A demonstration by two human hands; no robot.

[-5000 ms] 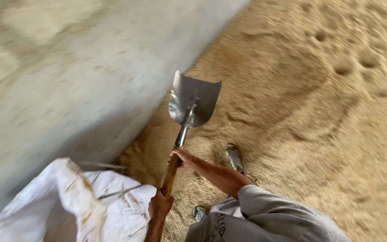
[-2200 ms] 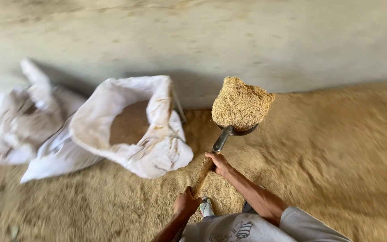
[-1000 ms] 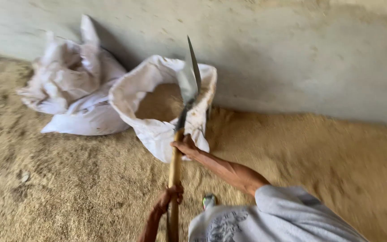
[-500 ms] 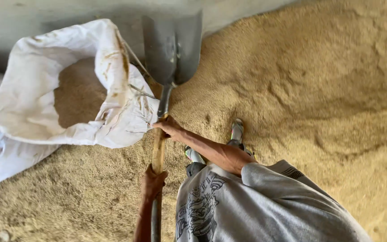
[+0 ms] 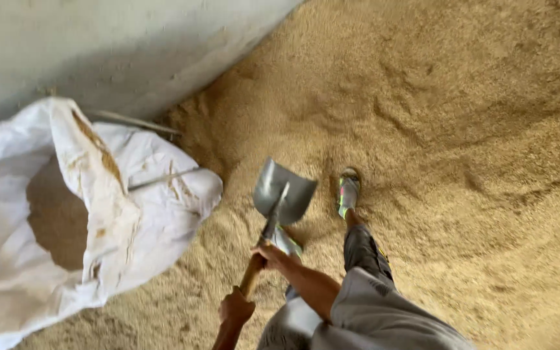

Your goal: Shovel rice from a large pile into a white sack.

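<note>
You gripped the wood-handled grey metal shovel (image 5: 283, 198) w/ both hands: right hand (image 5: 268, 251) nearer blade, left hand (image 5: 236, 307) lower; blade pointed away over tan grain (image 5: 435, 129).

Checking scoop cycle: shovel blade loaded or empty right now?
Empty. The shovel blade shows bare grey metal, no grain on it, above the grain pile. Right hand and left hand both grip the wooden handle.
</note>
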